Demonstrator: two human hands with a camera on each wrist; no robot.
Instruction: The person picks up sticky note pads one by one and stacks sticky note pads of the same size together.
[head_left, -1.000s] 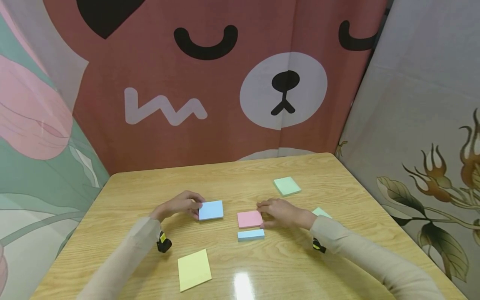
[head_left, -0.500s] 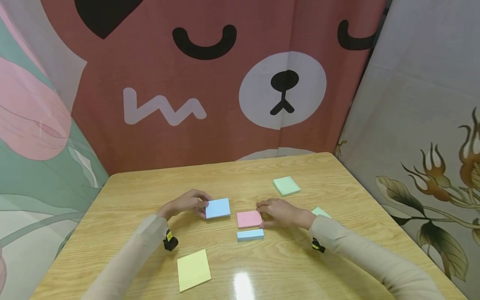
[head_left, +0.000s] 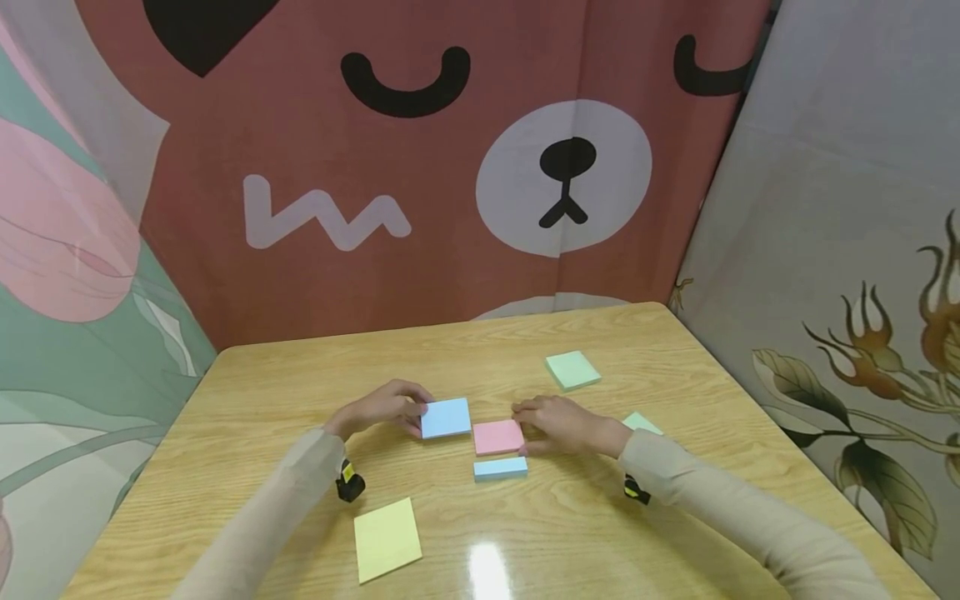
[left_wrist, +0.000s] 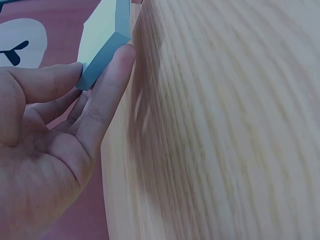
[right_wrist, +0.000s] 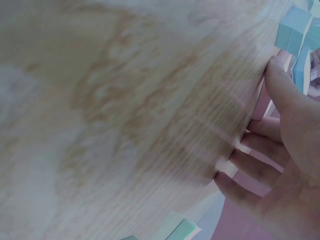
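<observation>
My left hand (head_left: 386, 407) pinches a light blue sticky note pad (head_left: 446, 418) by its left end. In the left wrist view, the thumb lies on one face of the blue pad (left_wrist: 104, 62) and a finger supports the other, just off the tabletop. Beside it on the right, a pink sticky note pad (head_left: 497, 437) lies flat. My right hand (head_left: 564, 425) holds the pink pad's right end between thumb and index finger, the other fingertips resting on the table. A narrow blue pad (head_left: 500, 469) sits right in front of the pink one.
A yellow pad (head_left: 387, 540) lies toward the front left of the wooden table (head_left: 300, 367). One green pad (head_left: 573, 370) lies farther back; another green pad (head_left: 642, 422) is partly hidden behind the right forearm. Printed curtains hang at the back and sides.
My left hand has carried the blue pad rightward, close to the pink pad's left edge. The right hand and the pink pad have stayed in place.
</observation>
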